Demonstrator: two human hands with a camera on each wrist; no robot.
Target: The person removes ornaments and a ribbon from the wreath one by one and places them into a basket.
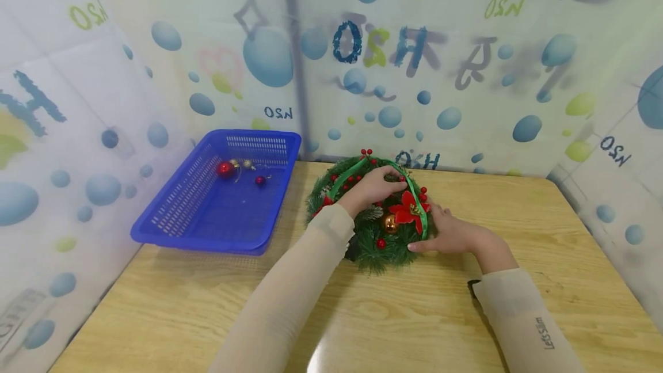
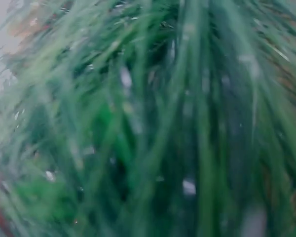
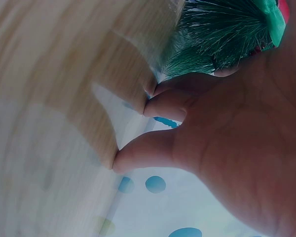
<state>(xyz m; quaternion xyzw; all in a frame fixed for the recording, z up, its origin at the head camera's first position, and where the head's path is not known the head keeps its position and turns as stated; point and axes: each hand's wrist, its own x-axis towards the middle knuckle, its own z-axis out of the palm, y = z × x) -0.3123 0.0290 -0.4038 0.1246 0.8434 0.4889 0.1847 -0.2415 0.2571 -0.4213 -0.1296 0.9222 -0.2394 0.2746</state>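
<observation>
A Christmas wreath (image 1: pixel 374 217) lay flat on the wooden counter (image 1: pixel 362 315), just above the middle of the head view, with both hands on it. The left hand (image 1: pixel 374 187) rested over the wreath's upper part, its fingers curled down onto the greenery beside the green ribbon (image 1: pixel 414 197); whether they pinched anything there could not be told. The left wrist view showed only blurred green needles (image 2: pixel 153 123), close to the lens. The right hand (image 1: pixel 449 233) lay against the wreath's right edge, fingers fairly straight, thumb along the lower rim. In the right wrist view those fingertips (image 3: pixel 133 158) pressed on the counter (image 3: pixel 49 98) while the palm sat against the needles at the upper right of that frame. A red poinsettia (image 1: pixel 409 210) sat on the wreath's right side with a gold bauble (image 1: pixel 390 224) just left of it, and red berries (image 1: pixel 366 153) stood at the top.

At the left centre of the head view a blue plastic basket (image 1: pixel 171 212) sat on the counter, apart from the wreath, holding a red ball (image 1: pixel 225 169) and a few smaller ornaments (image 1: pixel 248 163) near its far end.
</observation>
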